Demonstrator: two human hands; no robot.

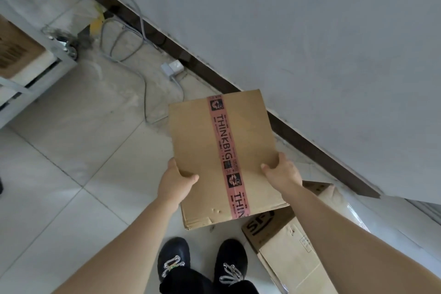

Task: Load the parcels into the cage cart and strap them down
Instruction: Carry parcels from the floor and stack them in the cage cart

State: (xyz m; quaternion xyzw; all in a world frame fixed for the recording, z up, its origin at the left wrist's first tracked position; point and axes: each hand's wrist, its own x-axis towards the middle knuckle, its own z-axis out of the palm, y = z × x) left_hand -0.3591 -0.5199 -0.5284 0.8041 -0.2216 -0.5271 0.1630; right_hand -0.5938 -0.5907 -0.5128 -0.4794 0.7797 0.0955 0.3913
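A brown cardboard parcel [198,141] with a pink printed tape strip down its middle is held in front of me above the floor. My left hand [175,180] grips its left edge with the thumb on top. My right hand [282,170] grips its right edge the same way. At the far left stands the grey metal cage cart [35,79] on a caster wheel, with a brown box [16,50] inside it. A second parcel [291,248] with black lettering lies on the floor at my right, partly under my right forearm.
A white wall with a dark skirting board [214,76] runs diagonally behind the parcel. Grey cables [124,43] and a white power adapter [171,67] lie on the tiled floor near it. My black shoes [200,262] are at the bottom.
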